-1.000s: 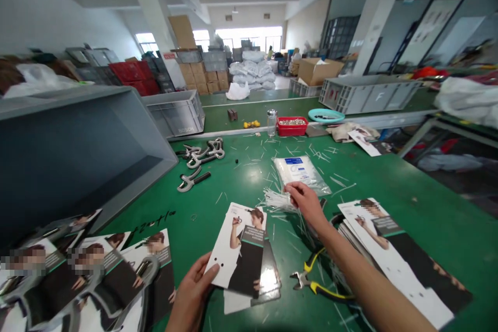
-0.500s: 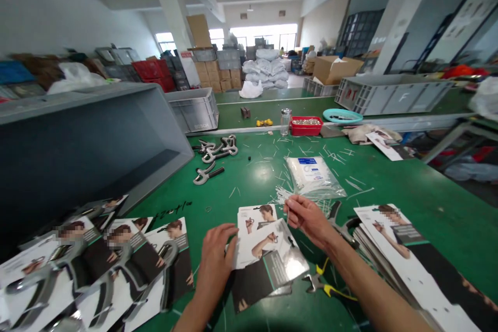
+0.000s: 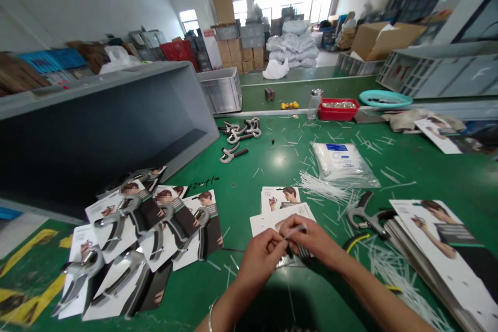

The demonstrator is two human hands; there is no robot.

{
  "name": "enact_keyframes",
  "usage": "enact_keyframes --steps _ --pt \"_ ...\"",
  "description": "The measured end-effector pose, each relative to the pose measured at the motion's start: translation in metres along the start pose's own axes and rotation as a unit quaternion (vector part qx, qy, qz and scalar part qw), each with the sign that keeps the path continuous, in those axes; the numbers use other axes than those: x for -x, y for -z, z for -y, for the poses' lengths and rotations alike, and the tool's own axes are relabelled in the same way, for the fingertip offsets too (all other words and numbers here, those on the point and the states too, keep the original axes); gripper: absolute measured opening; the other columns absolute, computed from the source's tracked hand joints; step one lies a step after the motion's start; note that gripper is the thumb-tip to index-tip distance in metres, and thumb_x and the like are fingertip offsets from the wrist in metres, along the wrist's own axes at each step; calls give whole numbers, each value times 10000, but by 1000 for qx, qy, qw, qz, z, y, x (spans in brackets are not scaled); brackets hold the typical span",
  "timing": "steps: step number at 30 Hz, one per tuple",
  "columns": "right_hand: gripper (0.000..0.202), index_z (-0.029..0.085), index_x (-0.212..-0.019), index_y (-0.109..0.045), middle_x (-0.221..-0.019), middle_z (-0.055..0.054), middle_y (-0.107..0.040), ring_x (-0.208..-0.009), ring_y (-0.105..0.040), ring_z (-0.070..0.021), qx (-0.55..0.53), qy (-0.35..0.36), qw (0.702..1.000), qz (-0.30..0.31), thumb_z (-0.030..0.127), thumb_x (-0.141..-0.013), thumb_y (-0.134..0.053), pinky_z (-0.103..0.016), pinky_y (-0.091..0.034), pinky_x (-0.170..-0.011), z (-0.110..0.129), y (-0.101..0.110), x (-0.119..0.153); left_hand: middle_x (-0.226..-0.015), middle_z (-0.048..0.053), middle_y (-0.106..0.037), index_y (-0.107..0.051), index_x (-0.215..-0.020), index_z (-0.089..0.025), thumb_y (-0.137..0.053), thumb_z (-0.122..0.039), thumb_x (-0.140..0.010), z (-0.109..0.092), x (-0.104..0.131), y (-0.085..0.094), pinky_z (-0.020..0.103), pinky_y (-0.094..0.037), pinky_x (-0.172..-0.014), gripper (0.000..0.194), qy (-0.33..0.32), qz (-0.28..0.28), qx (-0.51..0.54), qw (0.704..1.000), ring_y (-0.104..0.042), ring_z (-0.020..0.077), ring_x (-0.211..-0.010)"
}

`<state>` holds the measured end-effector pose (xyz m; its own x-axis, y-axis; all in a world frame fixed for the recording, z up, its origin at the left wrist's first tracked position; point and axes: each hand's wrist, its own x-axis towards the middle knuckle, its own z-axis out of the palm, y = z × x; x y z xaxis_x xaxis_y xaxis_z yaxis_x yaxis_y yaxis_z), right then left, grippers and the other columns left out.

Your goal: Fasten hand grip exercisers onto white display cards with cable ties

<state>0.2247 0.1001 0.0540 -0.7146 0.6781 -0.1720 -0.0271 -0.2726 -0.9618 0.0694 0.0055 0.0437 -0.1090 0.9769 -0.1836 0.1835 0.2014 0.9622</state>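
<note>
White printed cardboard card (image 3: pixel 262 224) lies beneath the left hand (image 3: pixel 260 257) and right hand (image 3: pixel 311 241), well short of the far edge of the green tabletop (image 3: pixel 241 207); the right grip pinches a thin pale strip (image 3: pixel 297 230) slanting toward the left, whose hold I cannot tell; a red plastic tray (image 3: pixel 338 114) at the far edge holds small shiny pieces (image 3: pixel 339 104)

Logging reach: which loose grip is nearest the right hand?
The grip left of the card stack; the other loose ones lie farther off, by the tipped gray bin.
</note>
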Motion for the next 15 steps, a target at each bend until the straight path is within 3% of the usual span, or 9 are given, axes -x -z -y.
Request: enact_keyframes --steps 4,7,11,13,15 --pt "285 183 -926 -646 -692 14 -625 -550 -566 -114 25 -32 998 40 452 -839 -687 -243 -460 -537 -27 -5 26 -640 14 -620 -622 -702 -174 -597 -310 -852 13 10 1 234 -326 -568 204 -13 4 -138 990 -519 136 -587" --pt "274 194 -913 -652 -714 8 -631 -560 -576 -122 21 -20 1000 -7 449 -827 -703 -253 -480 -534 -37 -11 33 -642 19 -618 -629 -706 -178 -589 -297 -854 16 12 -3 245 -321 -573 194 -11 -8 -171 985 -522 145 -591" --pt "291 197 -786 -619 -648 17 -612 -525 -551 -119 27 13 997 -68 471 -817 -710 -247 -458 -503 -28 -15 25 -792 49 -675 -692 -840 -198 -590 -346 -881 6 10 2 271 -410 -697 184 -74 13 -167 983 -588 186 -741" --pt "288 200 -806 -602 -659 11 -634 -551 -579 -127 2 28 993 -113 471 -836 -694 -257 -484 -547 -24 -11 15 -1039 81 -689 -690 -1041 -211 -629 -380 -866 3 4 17 297 -447 -841 251 -86 -36 -118 989 -614 216 -945" --pt "287 204 -825 -580 -702 4 -661 -570 -598 -125 -56 46 982 -174 470 -846 -687 -259 -504 -576 -27 -4 5 -1232 125 -632 -632 -1190 -190 -655 -396 -850 7 -3 35 331 -447 -943 398 -37 -145 -41 988 -596 238 -1091"
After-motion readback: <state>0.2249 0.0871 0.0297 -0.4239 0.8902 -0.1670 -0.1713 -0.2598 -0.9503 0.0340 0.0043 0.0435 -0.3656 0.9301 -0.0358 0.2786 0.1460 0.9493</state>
